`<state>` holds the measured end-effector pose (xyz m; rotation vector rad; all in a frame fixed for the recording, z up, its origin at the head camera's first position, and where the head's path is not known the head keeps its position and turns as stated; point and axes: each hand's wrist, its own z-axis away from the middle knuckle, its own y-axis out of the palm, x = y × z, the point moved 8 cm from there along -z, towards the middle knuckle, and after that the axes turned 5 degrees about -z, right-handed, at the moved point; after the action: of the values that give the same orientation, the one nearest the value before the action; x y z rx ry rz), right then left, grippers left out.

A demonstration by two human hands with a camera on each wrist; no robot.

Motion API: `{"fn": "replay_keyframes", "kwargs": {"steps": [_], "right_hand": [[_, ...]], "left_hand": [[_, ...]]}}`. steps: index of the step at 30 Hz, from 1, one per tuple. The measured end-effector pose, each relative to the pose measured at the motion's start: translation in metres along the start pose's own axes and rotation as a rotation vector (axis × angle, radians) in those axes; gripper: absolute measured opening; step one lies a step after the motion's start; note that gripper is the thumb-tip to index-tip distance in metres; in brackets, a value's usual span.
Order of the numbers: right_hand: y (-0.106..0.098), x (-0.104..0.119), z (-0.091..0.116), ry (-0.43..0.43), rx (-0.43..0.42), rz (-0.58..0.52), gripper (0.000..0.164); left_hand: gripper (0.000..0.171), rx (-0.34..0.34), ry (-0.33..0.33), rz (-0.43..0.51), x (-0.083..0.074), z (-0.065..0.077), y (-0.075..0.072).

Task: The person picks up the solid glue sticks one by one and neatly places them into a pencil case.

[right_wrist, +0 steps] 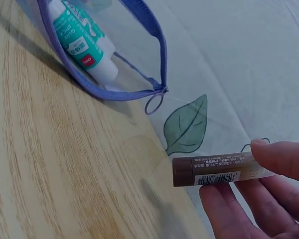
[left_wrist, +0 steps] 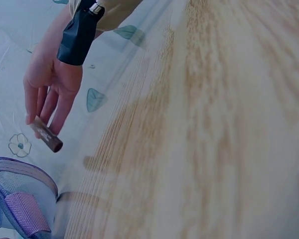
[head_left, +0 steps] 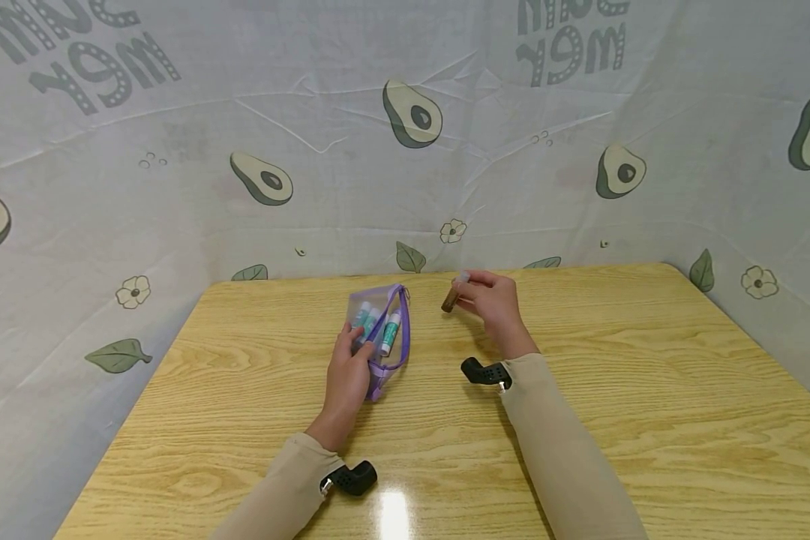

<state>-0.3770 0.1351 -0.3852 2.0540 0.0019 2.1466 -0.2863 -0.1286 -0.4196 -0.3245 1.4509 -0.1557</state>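
Note:
My left hand (head_left: 349, 375) grips the near-left side of a see-through pouch with a purple zip edge (head_left: 407, 341). The pouch's zip is open, and several white-and-teal glue sticks (head_left: 390, 334) lie inside it; a zip pull ring (right_wrist: 154, 103) hangs at one end. To the right, my right hand (head_left: 501, 307) pinches a small brown tube (right_wrist: 217, 172) between thumb and fingers, above the table and apart from the pouch. The tube has a dark brown end and a barcode label; its paler end is partly behind my fingers. The left wrist view shows no left hand.
The wood-grain table (head_left: 621, 405) spreads around both hands. Behind it hangs a pale cloth (head_left: 351, 195) printed with avocados, leaves and flowers. A black wrist camera (head_left: 352, 478) sits on the left sleeve and another wrist camera (head_left: 484, 372) on the right.

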Motion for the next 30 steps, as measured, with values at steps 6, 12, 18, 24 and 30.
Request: {"fn": "replay_keyframes", "kwargs": {"steps": [6,12,18,24,30], "right_hand": [[0.004,-0.003,0.001,0.036,0.025,-0.093,0.046],[0.005,-0.005,0.002,0.072,0.023,-0.101,0.046],[0.006,-0.007,0.000,0.091,0.019,-0.151,0.047],[0.010,-0.008,-0.001,0.089,0.005,-0.177,0.043],[0.017,-0.012,-0.001,0.088,0.006,-0.168,0.039]], "left_hand": [[0.052,-0.008,0.000,-0.007,0.000,0.000,-0.001],[0.053,-0.009,0.003,-0.013,0.000,0.000,-0.001],[0.053,-0.004,0.006,-0.009,0.001,0.000,0.001],[0.052,-0.005,0.005,-0.008,0.000,0.001,0.000],[0.053,-0.006,0.003,-0.010,-0.002,0.001,0.000]]}}
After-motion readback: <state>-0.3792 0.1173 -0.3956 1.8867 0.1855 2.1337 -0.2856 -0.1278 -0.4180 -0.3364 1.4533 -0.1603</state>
